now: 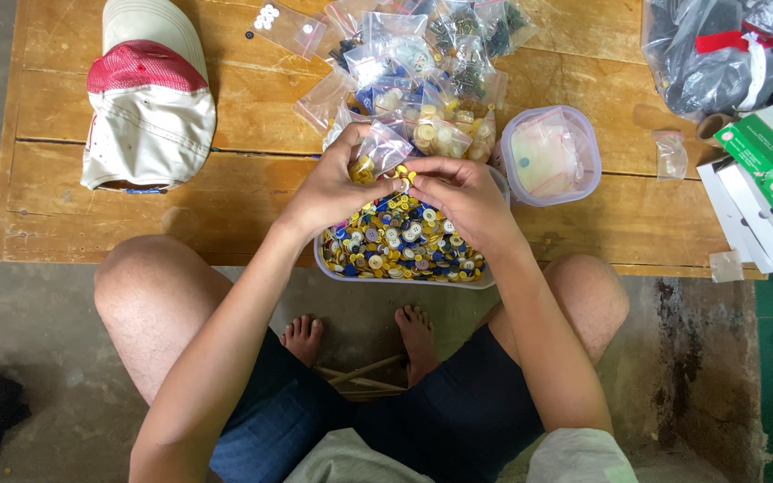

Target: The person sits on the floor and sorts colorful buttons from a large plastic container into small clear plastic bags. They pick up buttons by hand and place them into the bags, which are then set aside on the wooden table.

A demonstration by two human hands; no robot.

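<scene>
Over button tub (494, 279) at table's near edge: left hand (333, 190) pinching small clear bag (378, 150), right hand (462, 192) fingers closed at its mouth. Bag pile (422, 72) crowding behind; bare wood (234, 192) leftward, toward cap (149, 98).

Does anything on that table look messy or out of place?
A few loose buttons lie outside any bag at the table's far edge. The tub of buttons overhangs the near edge. A small empty bag sits at the near right edge.
</scene>
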